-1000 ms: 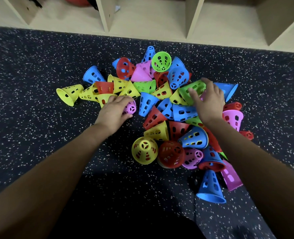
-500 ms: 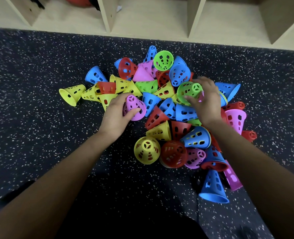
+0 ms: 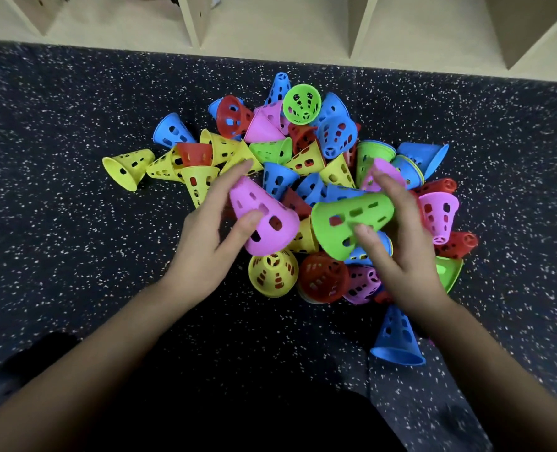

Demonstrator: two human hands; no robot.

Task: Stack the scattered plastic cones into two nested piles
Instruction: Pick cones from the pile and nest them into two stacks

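Observation:
A heap of perforated plastic cones (image 3: 306, 164) in blue, yellow, red, green and pink lies scattered on the dark speckled floor. My left hand (image 3: 202, 243) grips a pink cone (image 3: 264, 220) lifted above the heap, its wide mouth pointing down and to the right. My right hand (image 3: 397, 243) grips a green cone (image 3: 352, 223) held on its side, wide mouth toward the pink one. The two held cones are close together, a small gap between them.
A single blue cone (image 3: 396, 337) stands apart near my right forearm. A yellow cone (image 3: 128, 168) lies at the heap's left end. Pale wooden shelf units (image 3: 270, 24) run along the far edge of the dark speckled mat (image 3: 58, 256).
Both hands have lifted their cones off the heap and drawn them toward me and toward each other; the pink cone and the green cone now hang above the pile's front.

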